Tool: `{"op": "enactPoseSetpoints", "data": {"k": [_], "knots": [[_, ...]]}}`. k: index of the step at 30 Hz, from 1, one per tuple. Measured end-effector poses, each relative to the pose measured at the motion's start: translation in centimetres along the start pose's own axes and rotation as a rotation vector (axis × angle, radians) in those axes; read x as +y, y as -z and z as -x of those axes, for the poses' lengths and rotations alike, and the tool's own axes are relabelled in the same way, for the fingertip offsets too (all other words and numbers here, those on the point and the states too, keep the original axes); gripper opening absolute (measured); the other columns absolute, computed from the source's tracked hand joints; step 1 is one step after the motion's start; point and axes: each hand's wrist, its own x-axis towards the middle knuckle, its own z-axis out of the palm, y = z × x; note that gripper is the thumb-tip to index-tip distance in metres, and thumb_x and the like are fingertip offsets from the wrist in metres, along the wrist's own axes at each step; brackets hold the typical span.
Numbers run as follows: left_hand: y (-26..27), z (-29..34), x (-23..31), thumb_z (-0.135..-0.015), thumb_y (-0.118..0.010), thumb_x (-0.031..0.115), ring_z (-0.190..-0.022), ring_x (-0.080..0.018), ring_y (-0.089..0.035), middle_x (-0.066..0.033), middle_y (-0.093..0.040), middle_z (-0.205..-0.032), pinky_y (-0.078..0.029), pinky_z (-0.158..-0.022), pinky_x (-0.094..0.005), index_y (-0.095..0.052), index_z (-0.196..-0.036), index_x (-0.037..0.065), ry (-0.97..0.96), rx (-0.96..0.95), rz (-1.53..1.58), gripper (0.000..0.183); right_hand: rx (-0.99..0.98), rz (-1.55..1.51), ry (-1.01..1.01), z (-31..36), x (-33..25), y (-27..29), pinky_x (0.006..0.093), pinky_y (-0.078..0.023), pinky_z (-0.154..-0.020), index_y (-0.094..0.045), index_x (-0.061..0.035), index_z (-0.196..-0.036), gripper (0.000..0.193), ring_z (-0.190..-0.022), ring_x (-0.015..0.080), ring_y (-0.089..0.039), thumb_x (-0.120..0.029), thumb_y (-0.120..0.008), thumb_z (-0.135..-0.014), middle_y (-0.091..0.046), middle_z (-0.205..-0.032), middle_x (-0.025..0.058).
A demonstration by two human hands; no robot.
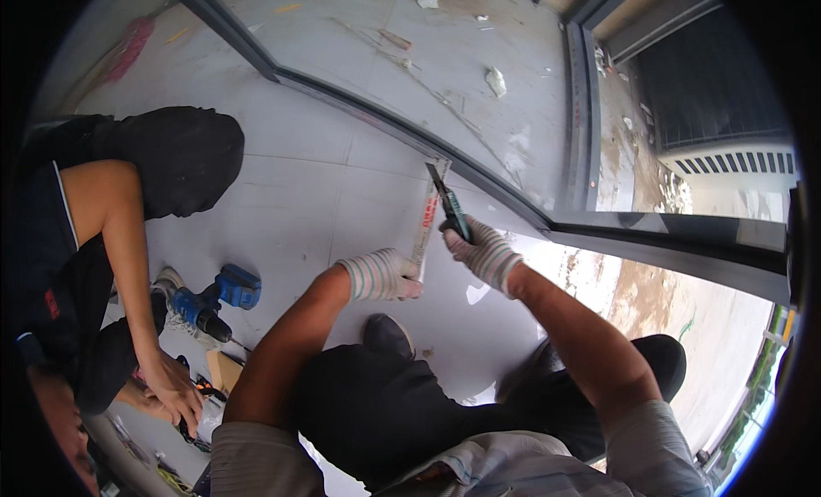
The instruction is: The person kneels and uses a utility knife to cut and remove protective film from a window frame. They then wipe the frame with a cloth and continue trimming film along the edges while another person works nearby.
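My right hand (481, 251), in a white striped work glove, is closed round a black and teal utility knife (455, 213). Its blade is out and points up toward a dark metal frame rail. In my left hand (381, 275), gloved the same way, is the lower end of a narrow white strip with red print (428, 216). The strip runs up from my fingers to the rail, and the knife blade crosses in front of its upper end. Whether the blade touches the strip I cannot tell.
The dark frame rail (368, 115) crosses the pale tiled floor diagonally. Left of me, a co-worker (94, 223) crouches, reaching among tools. A blue cordless drill (209, 304) lies between us. Scraps (495, 81) litter the floor beyond the rail. An outdoor unit (727, 163) stands at right.
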Motion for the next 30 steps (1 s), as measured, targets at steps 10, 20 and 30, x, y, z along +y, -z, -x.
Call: {"op": "enactPoseSetpoints", "data": {"k": [10, 20, 30], "knots": [[-0.1, -0.5, -0.4, -0.094, -0.066, 0.033, -0.079, -0.0144, -0.066, -0.0059, -0.072, -0.087, -0.054, -0.075, -0.0282, -0.073, -0.098, 0.001, -0.165, -0.051, 0.26, 0.032, 0.331, 0.028, -0.001, -3.6, 0.5, -4.8, 0.0221, -0.042, -0.061, -0.058, -0.0067, -0.093, 0.015, -0.068, 0.0053, -0.041, -0.02, -0.063, -0.097, -0.052, -0.074, -0.0043], [7.5, -7.2, -6.9, -0.099, -0.053, 0.05, -0.09, -0.0181, -0.066, -0.0071, -0.069, -0.099, -0.055, -0.082, -0.0353, -0.064, -0.11, 0.007, -0.034, 0.412, 1.088, 0.046, 0.29, 0.173, 0.06, -2.5, -0.4, -3.5, 0.0252, -0.043, -0.067, -0.056, -0.0057, -0.095, 0.016, -0.071, 0.0121, -0.041, -0.021, -0.061, -0.097, -0.053, -0.074, 0.0031], [6.9, -12.8, -0.1, -0.097, -0.057, 0.025, -0.053, -0.0125, -0.047, 0.0037, -0.053, -0.071, -0.044, -0.053, -0.0296, -0.056, -0.087, 0.012, -0.159, 0.502, 1.197, 0.017, 0.29, 0.06, 0.115, -1.3, -0.6, -0.9, 0.0265, -0.047, -0.073, -0.059, -0.0057, -0.104, 0.016, -0.076, 0.011, -0.054, -0.02, -0.062, -0.098, -0.063, -0.082, 0.0038]]}}
